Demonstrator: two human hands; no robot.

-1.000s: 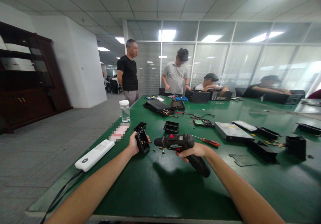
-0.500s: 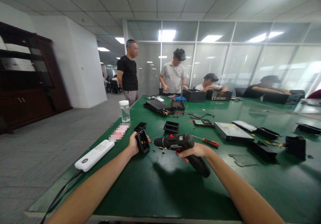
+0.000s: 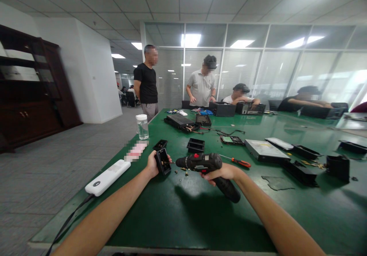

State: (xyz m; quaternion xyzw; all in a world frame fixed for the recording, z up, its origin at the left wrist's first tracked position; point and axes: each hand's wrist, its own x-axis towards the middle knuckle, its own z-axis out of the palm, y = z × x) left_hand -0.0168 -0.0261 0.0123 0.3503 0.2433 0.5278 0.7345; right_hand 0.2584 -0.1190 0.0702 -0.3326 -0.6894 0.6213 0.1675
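Note:
My left hand grips a small black plastic box, tilted so that its open side, with brass-coloured bits inside, faces right. Wrapped round the handle of a black cordless drill is my right hand. The drill lies level and its bit points left at the box; whether the tip touches a screw is too small to tell. Several brass-coloured screws lie on the green table below the drill's chuck. Behind the box lies another small black tray, and a black two-compartment box stands behind the drill.
An orange-handled screwdriver lies beyond the drill. Left are a white power bank-like device and a clear jar. Right are a silver drive, black plastic parts and a transparent sheet. Several people stand or sit at the far side.
My hands, the box and the drill hold almost the same positions. Across the table, the standing person in the light shirt has shifted slightly to the right.

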